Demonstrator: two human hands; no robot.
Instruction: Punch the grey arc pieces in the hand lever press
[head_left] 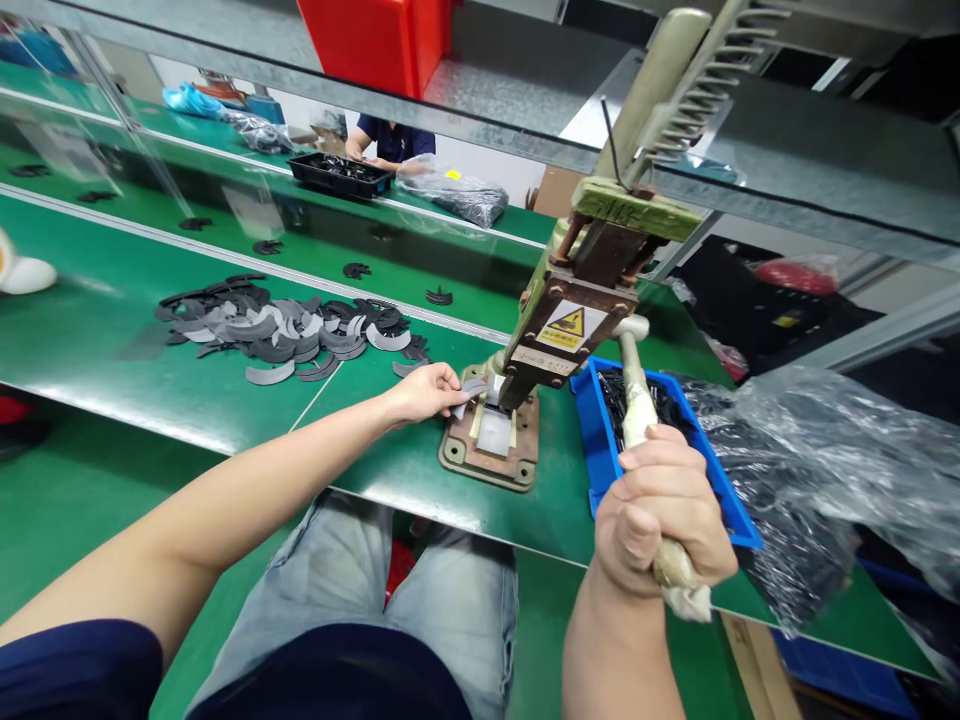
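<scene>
My right hand (664,515) is wrapped around the cloth-covered lever handle (637,390) of a green hand press (559,320). At the press base, my left hand (427,392) pinches a grey curved piece (472,388), its far end by the pale block under the ram. A whitish plate (495,432) lies on the metal base (489,470). To the left of my left hand spreads a heap of black and grey curved pieces (292,335).
A blue bin (600,440) of thin black parts stands right of the press, beside clear plastic bags (817,480). Beyond, single black pieces (357,270) lie along a green belt. A co-worker (394,140) sits behind a black tray (337,178). A metal shelf with a red bin (375,45) hangs overhead.
</scene>
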